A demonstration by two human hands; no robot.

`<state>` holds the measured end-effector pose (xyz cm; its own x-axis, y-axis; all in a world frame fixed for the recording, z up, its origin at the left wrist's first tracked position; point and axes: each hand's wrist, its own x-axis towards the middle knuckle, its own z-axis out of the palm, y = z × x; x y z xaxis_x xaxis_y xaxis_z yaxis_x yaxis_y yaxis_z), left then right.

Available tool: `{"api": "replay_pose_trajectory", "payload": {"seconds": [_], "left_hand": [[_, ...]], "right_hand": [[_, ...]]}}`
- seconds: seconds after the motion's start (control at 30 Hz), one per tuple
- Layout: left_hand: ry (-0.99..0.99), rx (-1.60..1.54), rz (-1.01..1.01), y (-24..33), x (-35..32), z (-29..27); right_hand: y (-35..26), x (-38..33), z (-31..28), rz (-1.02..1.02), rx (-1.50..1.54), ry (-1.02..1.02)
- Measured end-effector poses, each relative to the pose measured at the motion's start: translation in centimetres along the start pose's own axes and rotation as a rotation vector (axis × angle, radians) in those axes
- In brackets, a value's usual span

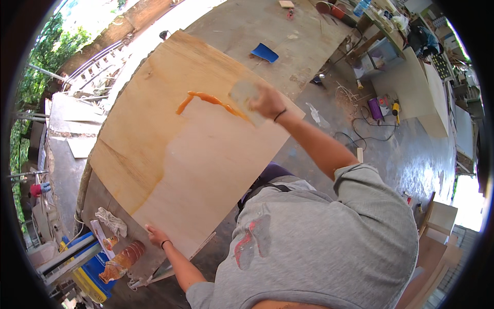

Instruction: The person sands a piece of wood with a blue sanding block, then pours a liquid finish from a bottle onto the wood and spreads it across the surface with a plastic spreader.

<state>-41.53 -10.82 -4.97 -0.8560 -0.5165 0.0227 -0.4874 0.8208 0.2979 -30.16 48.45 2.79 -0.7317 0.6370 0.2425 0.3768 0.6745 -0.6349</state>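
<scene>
Head view, the only view. One plywood sheet (190,149) lies tilted across the worktop (103,195), its near corner toward you. One streak of orange glue (206,100) runs across the upper half of the sheet, from a hooked end on the left down to your right hand (265,100).

Right hand: fingers clenched around one pale, translucent spreader (244,95), its edge sitting on the sheet at the right end of the streak. Left hand (157,237): fingers released and laid flat on the near edge of the sheet, gripping nothing.

Judgement on the step in hand: you appear to be spreading the glue. Keep the spreader edge flat against the wood so the film comes out even. Pull the streak outward in overlapping passes, since most of the sheet looks bare. Keep the left palm pressing down so the sheet does not slide or rock.

Count beside the left hand:
- one ribbed plastic bottle (123,260) of orange glue, lying on its side
- one crumpled rag (110,221)

Count on the concrete floor (401,154) beyond the sheet:
- one blue scrap (265,52)
- one purple canister (374,109)
- one yellow power tool (395,109), cable trailing
</scene>
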Motion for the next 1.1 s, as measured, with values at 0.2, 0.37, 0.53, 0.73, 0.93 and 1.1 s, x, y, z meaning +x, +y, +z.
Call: {"api": "replay_pose_trajectory", "payload": {"seconds": [0.2, 0.37, 0.53, 0.73, 0.93, 1.1], "left_hand": [[-0.013, -0.018, -0.004, 1.5, -1.4, -1.5], [-0.011, 0.034, -0.005, 0.9, -0.3, -1.0], [-0.061, 0.009, -0.022, 0.0, 0.3, -0.6], [-0.042, 0.029, 0.010, -0.2, 0.1, -0.2], [-0.087, 0.019, -0.038, 1.1, -1.1, -1.2], [-0.022, -0.060, -0.051, 1.0, -0.3, -1.1]], "right_hand": [[7.4, 1.6, -3.5, 0.201, -0.257, 0.060], [7.0, 2.7, -7.8, 0.259, -0.146, 0.175], [0.0, -2.4, -0.6, 0.056, -0.026, 0.103], [8.7, -4.9, -5.4, 0.207, -0.162, 0.209], [8.8, -4.8, -12.9, 0.431, -0.199, 0.295], [-4.5, -3.9, -4.5, 0.173, 0.333, 0.076]]}}
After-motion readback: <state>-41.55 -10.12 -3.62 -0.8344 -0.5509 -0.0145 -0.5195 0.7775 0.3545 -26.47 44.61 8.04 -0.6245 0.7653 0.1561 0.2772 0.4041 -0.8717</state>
